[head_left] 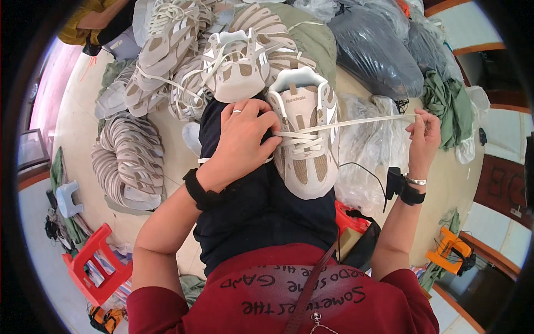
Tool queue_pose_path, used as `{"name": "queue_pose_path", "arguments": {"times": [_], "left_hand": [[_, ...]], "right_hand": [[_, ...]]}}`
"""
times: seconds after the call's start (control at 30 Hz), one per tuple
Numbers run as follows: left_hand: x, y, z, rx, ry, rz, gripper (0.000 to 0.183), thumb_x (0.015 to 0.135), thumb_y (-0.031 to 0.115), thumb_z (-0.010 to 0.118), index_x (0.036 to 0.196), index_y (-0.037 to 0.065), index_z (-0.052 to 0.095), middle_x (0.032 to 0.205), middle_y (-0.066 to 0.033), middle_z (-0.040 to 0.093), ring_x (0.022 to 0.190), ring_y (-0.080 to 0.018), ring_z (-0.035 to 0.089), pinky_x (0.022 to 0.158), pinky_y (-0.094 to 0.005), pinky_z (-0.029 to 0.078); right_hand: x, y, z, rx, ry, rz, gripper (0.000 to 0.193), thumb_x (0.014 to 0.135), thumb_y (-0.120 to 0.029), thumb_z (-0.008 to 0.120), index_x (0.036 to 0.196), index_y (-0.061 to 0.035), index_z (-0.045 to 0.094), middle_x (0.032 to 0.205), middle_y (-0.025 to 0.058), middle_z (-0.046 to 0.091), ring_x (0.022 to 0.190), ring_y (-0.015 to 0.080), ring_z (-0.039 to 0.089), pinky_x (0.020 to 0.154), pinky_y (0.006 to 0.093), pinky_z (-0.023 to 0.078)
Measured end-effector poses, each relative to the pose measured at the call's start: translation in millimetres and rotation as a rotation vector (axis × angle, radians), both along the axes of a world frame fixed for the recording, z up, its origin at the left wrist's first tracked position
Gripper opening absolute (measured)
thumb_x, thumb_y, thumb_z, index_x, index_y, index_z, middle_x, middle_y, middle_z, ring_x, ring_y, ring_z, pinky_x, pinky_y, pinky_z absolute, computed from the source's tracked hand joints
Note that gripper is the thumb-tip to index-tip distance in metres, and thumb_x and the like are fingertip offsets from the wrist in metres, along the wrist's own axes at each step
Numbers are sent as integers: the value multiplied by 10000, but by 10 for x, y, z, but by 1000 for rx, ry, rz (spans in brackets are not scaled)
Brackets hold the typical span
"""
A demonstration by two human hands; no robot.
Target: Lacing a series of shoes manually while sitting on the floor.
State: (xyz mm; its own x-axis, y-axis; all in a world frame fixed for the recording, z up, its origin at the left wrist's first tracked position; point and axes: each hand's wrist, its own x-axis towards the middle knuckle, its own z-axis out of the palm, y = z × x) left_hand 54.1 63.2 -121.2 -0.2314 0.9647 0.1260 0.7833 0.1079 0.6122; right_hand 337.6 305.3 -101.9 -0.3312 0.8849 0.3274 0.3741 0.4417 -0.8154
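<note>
A beige and white sneaker (303, 133) rests on my lap, its toe toward me and its lower eyelets laced. My left hand (245, 136), with a ring on one finger, pinches the lace at the shoe's left side. Out to the right, my right hand (425, 129) is closed on the far part of the same white shoelace (367, 120), which runs taut across the shoe. Just beyond my left hand sits a second sneaker (236, 69), its loose laces lying over the tongue. Dark trousers (250, 222) cover my legs under the shoe.
More sneakers (167, 47) are heaped at the far left, beside a curved stack of shoe pieces (128, 161). Dark plastic bags (375, 47) and clear plastic (361, 145) lie on the right. A red stool (100, 267) stands at the left; another person's arm (103, 16) shows at the far left.
</note>
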Motion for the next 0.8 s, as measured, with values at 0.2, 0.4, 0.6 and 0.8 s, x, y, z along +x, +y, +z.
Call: {"name": "queue_pose_path", "arguments": {"times": [0.2, 0.4, 0.6, 0.8], "left_hand": [[6, 7, -32, 41, -80, 73, 241, 730, 105, 712, 944, 115, 602, 1040, -60, 581, 1099, -285, 510, 989, -432, 320], [-37, 6, -3, 109, -70, 88, 236, 749, 73, 683, 973, 95, 611, 1002, -59, 615, 1021, -281, 553, 902, -404, 376], [-47, 101, 108, 218, -20, 72, 165, 790, 79, 653, 953, 89, 628, 969, -58, 629, 939, -280, 572, 808, -392, 405], [1, 331, 196, 174, -23, -159, 147, 837, 172, 641, 971, 111, 645, 962, -59, 629, 935, -277, 570, 834, -392, 405]], "right_hand": [[429, 160, 104, -20, 9, -175, 66, 955, -93, 519, 912, -49, 496, 768, 31, 621, 544, 69, 516, 507, 207, 425], [517, 152, 169, 88, -56, -156, 100, 957, -108, 536, 892, -41, 498, 769, 25, 599, 571, 51, 508, 535, 200, 424], [493, 104, 390, 267, 0, -93, 65, 963, -86, 533, 957, -21, 535, 785, 23, 583, 663, 73, 529, 625, 205, 442], [488, -182, 909, 491, -12, -71, 52, 949, -24, 549, 982, 15, 538, 851, 65, 606, 763, 108, 566, 711, 223, 467]]}}
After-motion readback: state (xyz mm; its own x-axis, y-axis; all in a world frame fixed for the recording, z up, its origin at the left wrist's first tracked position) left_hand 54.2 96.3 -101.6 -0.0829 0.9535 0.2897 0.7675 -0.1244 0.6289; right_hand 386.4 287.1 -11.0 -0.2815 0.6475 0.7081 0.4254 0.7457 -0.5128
